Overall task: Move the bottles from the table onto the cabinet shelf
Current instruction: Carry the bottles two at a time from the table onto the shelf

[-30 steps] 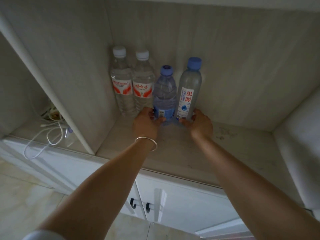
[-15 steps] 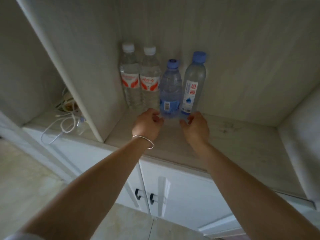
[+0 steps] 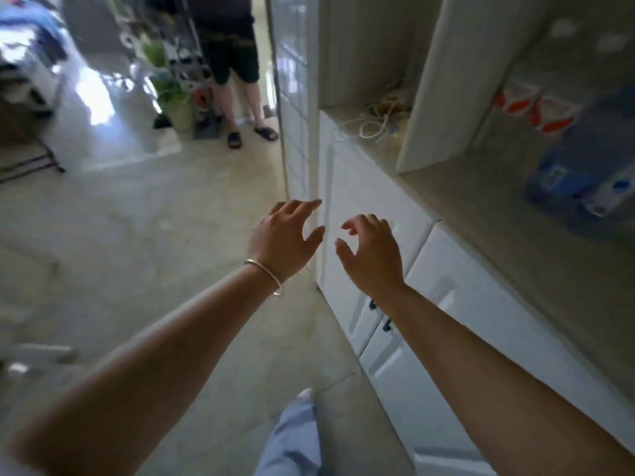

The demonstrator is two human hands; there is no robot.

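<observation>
Far left: blurry room, floor (image 3: 137, 218), a bystander's legs (image 3: 237, 97) in the bkgd, no surface w/ bottles anywhere in view, so can't tell where the next pick sits.

Centre: left hand (image 3: 285, 240), bracelet (image 3: 266, 274) on the wrist, grip wide, fingers spread, holding nothing. Just beside it, right hand (image 3: 372, 252), grip loosely curled but open, also empty. Both hover in front of the white cabinet doors (image 3: 395, 286), below the shelf edge, touching nothing.

Right: cabinet shelf (image 3: 481, 201), and on it the bottles (image 3: 577, 139), upright, long axis vertical, packed side by side near the divider panel (image 3: 443, 80). They lie up and to the right of both grips, well apart; right hand is the nearer one. Next cubby over: a tangle of cables (image 3: 381, 118).

My read: these ones are placed, hands free, head turned toward the room; next move likely a walk back for more, if any remain.

Hard to make out: bottles heavily smeared by motion blur, only red and blue label patches show, count unclear, rightmost cut by the frame edge. Caps barely visible.
</observation>
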